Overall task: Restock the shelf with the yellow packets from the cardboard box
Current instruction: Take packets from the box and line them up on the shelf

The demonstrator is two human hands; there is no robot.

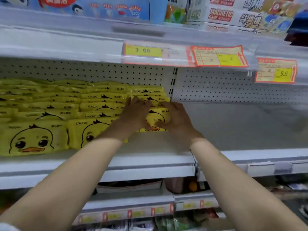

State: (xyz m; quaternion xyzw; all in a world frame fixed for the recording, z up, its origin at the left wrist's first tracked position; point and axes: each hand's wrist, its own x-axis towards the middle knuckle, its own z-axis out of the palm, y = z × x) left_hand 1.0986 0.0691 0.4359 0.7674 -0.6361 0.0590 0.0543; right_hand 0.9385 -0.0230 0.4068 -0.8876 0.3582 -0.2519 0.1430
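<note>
Yellow packets printed with a duck face stand in rows on the white shelf (150, 147), filling its left part. Both my hands reach to the rightmost row. My left hand (135, 112) lies on the left side of the front yellow packet (157, 118) there, fingers over its top edge. My right hand (175, 117) grips the same packet from the right, thumb across its face and fingers curled behind its top. The packet stands upright against the row behind it (146, 94). The cardboard box is out of view.
A perforated white back panel (233, 87) closes the shelf; a slotted upright (174, 80) divides it. Right of the packets the shelf floor (241, 125) is bare. Price tags (143, 50) hang overhead. Boxed games (221, 14) sit above, more goods below.
</note>
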